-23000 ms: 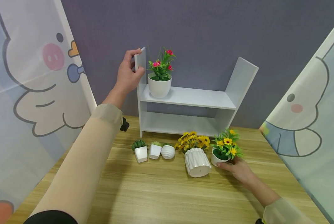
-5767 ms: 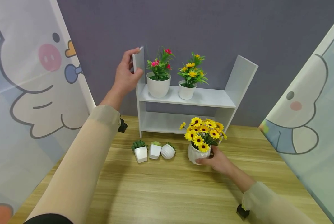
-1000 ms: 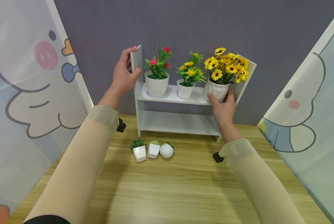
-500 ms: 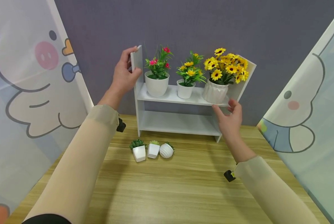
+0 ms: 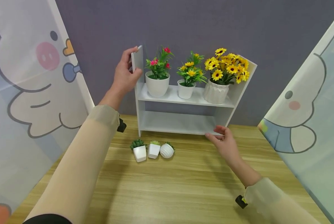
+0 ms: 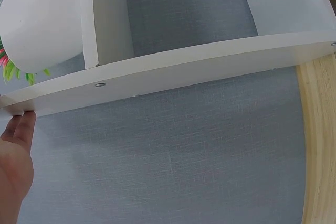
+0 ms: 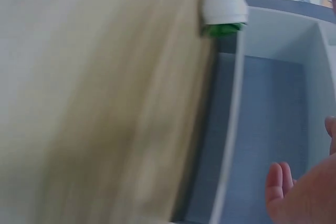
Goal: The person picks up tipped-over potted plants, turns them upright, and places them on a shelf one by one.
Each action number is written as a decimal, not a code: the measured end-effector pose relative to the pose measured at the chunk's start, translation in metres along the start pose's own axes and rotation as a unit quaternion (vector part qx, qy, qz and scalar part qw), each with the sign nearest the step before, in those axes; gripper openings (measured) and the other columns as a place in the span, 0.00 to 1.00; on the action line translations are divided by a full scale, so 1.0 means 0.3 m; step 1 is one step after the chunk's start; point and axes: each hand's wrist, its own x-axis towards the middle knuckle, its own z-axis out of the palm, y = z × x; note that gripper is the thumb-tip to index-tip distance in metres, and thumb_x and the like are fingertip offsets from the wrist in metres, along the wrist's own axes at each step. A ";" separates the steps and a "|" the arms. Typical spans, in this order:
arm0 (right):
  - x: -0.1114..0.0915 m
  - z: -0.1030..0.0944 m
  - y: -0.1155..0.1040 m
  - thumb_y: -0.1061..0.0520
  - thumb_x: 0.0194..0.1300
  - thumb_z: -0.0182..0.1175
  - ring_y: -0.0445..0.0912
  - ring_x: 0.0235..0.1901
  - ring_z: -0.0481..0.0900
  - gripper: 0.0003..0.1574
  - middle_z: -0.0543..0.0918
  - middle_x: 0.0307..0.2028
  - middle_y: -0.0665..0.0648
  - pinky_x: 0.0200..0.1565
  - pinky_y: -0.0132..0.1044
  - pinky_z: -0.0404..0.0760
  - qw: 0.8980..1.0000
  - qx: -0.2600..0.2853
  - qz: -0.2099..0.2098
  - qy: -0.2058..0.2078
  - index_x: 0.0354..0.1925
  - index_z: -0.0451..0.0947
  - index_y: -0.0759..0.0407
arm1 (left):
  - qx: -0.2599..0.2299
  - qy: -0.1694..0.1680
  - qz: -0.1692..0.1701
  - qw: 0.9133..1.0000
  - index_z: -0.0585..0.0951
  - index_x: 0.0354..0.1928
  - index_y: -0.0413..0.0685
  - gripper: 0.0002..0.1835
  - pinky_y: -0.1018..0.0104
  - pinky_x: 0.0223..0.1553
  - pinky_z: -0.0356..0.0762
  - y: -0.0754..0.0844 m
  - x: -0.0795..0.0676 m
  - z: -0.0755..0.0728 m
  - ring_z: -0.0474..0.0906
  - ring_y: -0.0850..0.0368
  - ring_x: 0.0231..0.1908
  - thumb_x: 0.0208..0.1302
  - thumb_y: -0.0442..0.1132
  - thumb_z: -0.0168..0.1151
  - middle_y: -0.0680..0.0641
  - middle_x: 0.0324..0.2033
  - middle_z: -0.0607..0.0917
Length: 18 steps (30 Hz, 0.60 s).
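My left hand (image 5: pixel 126 72) grips the top of the left side panel of a white two-tier shelf (image 5: pixel 181 123), thumb on one side and fingers on the other. Fingers spread and holding nothing, my right hand (image 5: pixel 225 141) hovers before the lower tier's right end. Along the upper tier stand a pink-flowered potted plant (image 5: pixel 157 87), a smaller yellow-flowered potted plant (image 5: pixel 186 92) and a pot of yellow daisies (image 5: pixel 216 93). Three small potted succulents lie tipped on the table: a dark green one (image 5: pixel 140 153), a light green one (image 5: pixel 154 151) and one in a ribbed round pot (image 5: pixel 167 151).
The shelf stands at the back of a wood-grain table (image 5: pixel 161 189), before a grey wall (image 5: pixel 189 25). Cartoon-printed panels flank the table, one on the left (image 5: pixel 38 99) and one on the right (image 5: pixel 298 124). Black wrist devices show at both cuffs.
The small yellow-flowered plant, then the daisy pot, went from the table to the upper tier. My right hand let go of the daisy pot and moved down. My left hand stays on the panel.
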 end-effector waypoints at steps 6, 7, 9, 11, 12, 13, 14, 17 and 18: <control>-0.041 0.036 0.076 0.42 0.77 0.70 0.57 0.69 0.79 0.50 0.70 0.76 0.67 0.53 0.29 0.82 0.998 -0.024 0.026 -0.061 0.80 0.59 0.64 | 0.000 0.003 -0.002 1.000 0.63 0.84 0.61 0.38 0.48 0.64 0.79 -0.004 0.007 -0.002 0.73 0.48 0.78 0.74 0.29 0.51 0.64 0.85 0.62; -0.044 0.045 0.086 0.43 0.77 0.70 0.57 0.67 0.80 0.49 0.70 0.76 0.68 0.53 0.30 0.82 0.997 -0.027 0.027 -0.069 0.79 0.60 0.65 | 0.001 0.004 -0.002 1.000 0.63 0.84 0.61 0.38 0.47 0.64 0.78 -0.005 0.007 -0.001 0.73 0.47 0.78 0.74 0.29 0.51 0.63 0.85 0.62; -0.054 0.063 0.096 0.44 0.76 0.70 0.57 0.65 0.81 0.47 0.72 0.74 0.69 0.53 0.32 0.84 0.996 -0.032 0.030 -0.082 0.78 0.62 0.66 | 0.001 0.004 -0.002 1.000 0.63 0.84 0.61 0.38 0.47 0.64 0.79 -0.005 0.005 -0.002 0.74 0.47 0.78 0.74 0.29 0.52 0.63 0.85 0.63; -0.062 0.081 0.102 0.46 0.76 0.71 0.56 0.62 0.82 0.45 0.73 0.73 0.70 0.52 0.34 0.85 0.994 -0.039 0.027 -0.097 0.76 0.64 0.67 | 0.002 0.004 -0.002 1.000 0.63 0.84 0.61 0.38 0.46 0.66 0.79 -0.006 0.006 -0.001 0.74 0.47 0.78 0.74 0.29 0.52 0.63 0.85 0.63; -0.065 0.090 0.104 0.47 0.76 0.71 0.56 0.61 0.82 0.44 0.74 0.72 0.71 0.51 0.36 0.86 0.993 -0.040 0.023 -0.104 0.76 0.65 0.68 | 0.001 0.003 -0.003 1.000 0.63 0.84 0.61 0.39 0.46 0.66 0.79 -0.007 0.006 -0.001 0.73 0.47 0.78 0.74 0.29 0.52 0.62 0.85 0.63; -0.069 0.099 0.106 0.47 0.76 0.71 0.56 0.60 0.82 0.44 0.74 0.71 0.72 0.51 0.37 0.87 0.993 -0.040 0.021 -0.111 0.75 0.65 0.69 | 0.001 0.003 -0.003 1.000 0.63 0.83 0.61 0.39 0.46 0.66 0.78 -0.007 0.007 -0.001 0.73 0.47 0.78 0.74 0.29 0.52 0.62 0.85 0.63; -0.073 0.110 0.106 0.48 0.75 0.72 0.56 0.59 0.83 0.44 0.74 0.70 0.72 0.50 0.38 0.88 0.992 -0.038 0.023 -0.117 0.74 0.66 0.69 | 0.001 0.003 -0.004 1.000 0.63 0.84 0.61 0.39 0.45 0.67 0.78 -0.007 0.007 -0.001 0.73 0.46 0.78 0.74 0.29 0.52 0.62 0.85 0.63; -0.084 0.144 0.105 0.51 0.74 0.73 0.57 0.59 0.84 0.43 0.75 0.68 0.73 0.50 0.41 0.89 0.990 -0.029 0.024 -0.132 0.74 0.66 0.70 | 0.004 0.000 -0.004 1.000 0.62 0.84 0.61 0.39 0.45 0.68 0.78 -0.006 0.010 0.000 0.73 0.46 0.78 0.74 0.29 0.52 0.61 0.85 0.63; -0.087 0.157 0.102 0.51 0.74 0.73 0.57 0.59 0.85 0.43 0.75 0.67 0.72 0.50 0.41 0.89 0.990 -0.026 0.026 -0.135 0.73 0.66 0.70 | 0.005 0.000 -0.004 1.000 0.62 0.84 0.61 0.39 0.45 0.69 0.78 -0.005 0.010 0.000 0.73 0.46 0.78 0.74 0.29 0.52 0.61 0.85 0.63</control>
